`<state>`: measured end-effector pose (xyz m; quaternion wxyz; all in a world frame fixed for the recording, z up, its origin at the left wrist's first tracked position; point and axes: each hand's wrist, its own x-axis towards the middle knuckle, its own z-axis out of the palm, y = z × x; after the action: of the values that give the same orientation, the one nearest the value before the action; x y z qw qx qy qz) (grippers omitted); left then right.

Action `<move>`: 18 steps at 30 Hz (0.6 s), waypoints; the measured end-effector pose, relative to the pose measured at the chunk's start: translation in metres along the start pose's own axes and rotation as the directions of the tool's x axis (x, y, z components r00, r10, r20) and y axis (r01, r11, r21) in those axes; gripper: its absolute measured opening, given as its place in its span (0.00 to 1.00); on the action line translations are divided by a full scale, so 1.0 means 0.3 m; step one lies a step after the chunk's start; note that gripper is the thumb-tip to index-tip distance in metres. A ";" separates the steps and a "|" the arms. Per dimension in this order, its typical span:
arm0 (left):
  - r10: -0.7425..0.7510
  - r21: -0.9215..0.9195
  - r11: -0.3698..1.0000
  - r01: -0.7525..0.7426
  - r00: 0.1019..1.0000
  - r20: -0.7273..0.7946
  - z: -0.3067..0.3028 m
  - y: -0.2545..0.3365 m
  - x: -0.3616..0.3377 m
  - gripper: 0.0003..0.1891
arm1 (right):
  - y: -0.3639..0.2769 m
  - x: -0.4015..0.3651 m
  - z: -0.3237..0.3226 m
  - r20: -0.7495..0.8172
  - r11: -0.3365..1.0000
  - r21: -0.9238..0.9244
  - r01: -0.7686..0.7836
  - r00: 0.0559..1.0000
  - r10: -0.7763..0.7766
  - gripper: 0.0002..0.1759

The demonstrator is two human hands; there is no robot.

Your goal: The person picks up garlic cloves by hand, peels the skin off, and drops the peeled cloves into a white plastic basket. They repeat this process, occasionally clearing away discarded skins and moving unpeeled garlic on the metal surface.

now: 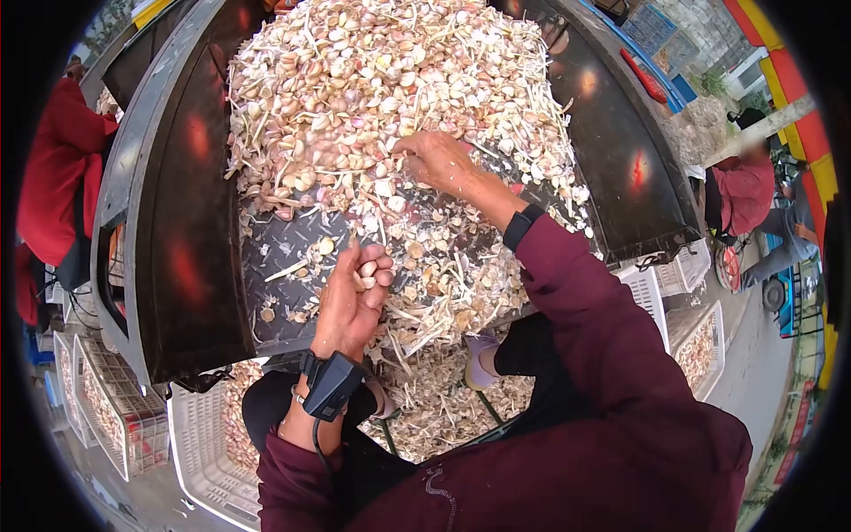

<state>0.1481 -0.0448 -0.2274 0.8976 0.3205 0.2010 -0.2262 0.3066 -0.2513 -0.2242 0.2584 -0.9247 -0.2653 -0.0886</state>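
Observation:
My left hand (353, 306) is turned palm up over the front of the metal bed, its fingers curled around a few garlic cloves (367, 277). Farther in, my right hand (441, 163) reaches down at the front slope of a big heap of garlic cloves (381, 84). Its fingers are bent together at the cloves; whatever they pinch is hidden beneath them. Between and below my hands, dry stalks and papery skins (452, 293) litter the dark patterned bed floor (275, 244).
Dark metal side walls (182, 222) flank the heap. Below the front edge, more skins (443, 403) lie around my feet. White crates (199, 443) with cloves stand at the left, another crate (700, 346) at the right. People in red (66, 168) and pink (749, 191) are nearby.

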 end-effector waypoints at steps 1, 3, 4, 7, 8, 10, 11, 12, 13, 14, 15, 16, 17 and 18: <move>0.006 -0.003 1.000 -0.006 1.000 -0.016 0.007 0.003 -0.002 0.19 | 0.018 0.028 0.017 0.028 0.999 -0.044 -0.005 1.000 0.006 0.11; 0.018 0.006 1.000 -0.018 0.999 -0.032 0.010 0.007 -0.004 0.19 | 0.025 0.048 0.047 0.030 0.991 -0.123 0.046 0.999 -0.043 0.11; 0.030 0.015 0.999 -0.030 0.998 -0.046 0.011 0.012 -0.004 0.18 | 0.023 0.063 0.054 0.031 0.991 -0.122 0.048 0.999 -0.045 0.11; 0.039 0.058 0.998 -0.035 0.997 -0.074 0.018 0.025 -0.013 0.16 | 0.010 0.080 0.075 0.286 0.962 -0.259 -0.086 0.944 0.161 0.12; 0.039 0.057 0.998 -0.035 0.997 -0.072 0.018 0.026 -0.011 0.16 | 0.011 0.070 0.068 0.286 0.962 -0.260 -0.085 0.944 0.161 0.12; 0.062 0.059 0.997 -0.059 0.997 -0.048 0.013 0.026 -0.012 0.16 | 0.015 0.035 0.038 0.271 0.984 -0.159 -0.079 0.955 0.120 0.13; 0.060 0.059 0.997 -0.057 0.997 -0.047 0.013 0.025 -0.013 0.16 | 0.017 0.017 0.020 0.271 0.984 -0.160 -0.080 0.955 0.122 0.13; 0.061 0.061 0.996 -0.058 0.997 -0.048 0.014 0.025 -0.012 0.15 | 0.025 0.002 0.002 0.259 0.993 -0.067 -0.100 0.959 0.114 0.13; 0.063 0.062 0.996 -0.060 0.997 -0.051 0.015 0.026 -0.012 0.14 | 0.033 -0.011 -0.013 0.246 0.993 0.029 -0.115 0.963 0.105 0.14; 0.063 0.062 0.996 -0.060 0.997 -0.050 0.016 0.025 -0.012 0.14 | 0.040 -0.021 -0.028 0.246 0.993 0.027 -0.115 0.964 0.105 0.14; 0.077 0.071 0.995 -0.073 0.996 -0.044 0.018 0.025 -0.013 0.13 | 0.043 -0.027 -0.049 0.281 0.968 0.120 -0.219 0.943 0.179 0.13; 0.090 0.081 0.993 -0.087 0.995 -0.037 0.022 0.026 -0.013 0.12 | 0.043 -0.032 -0.068 0.321 0.924 0.207 -0.321 0.914 0.246 0.13; 0.092 0.082 0.993 -0.089 0.995 -0.033 0.025 0.027 -0.013 0.12 | 0.076 -0.040 -0.050 0.209 0.941 0.240 -0.239 0.959 0.190 0.11; 0.102 0.105 0.990 -0.098 0.994 -0.031 0.026 0.028 -0.014 0.11 | 0.054 -0.047 -0.068 0.206 0.942 0.239 -0.237 0.960 0.189 0.11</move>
<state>0.1508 -0.0430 -0.2156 0.8863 0.3801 0.1888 -0.1852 0.3030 -0.2799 -0.2181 0.3611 -0.9099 -0.1951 0.0598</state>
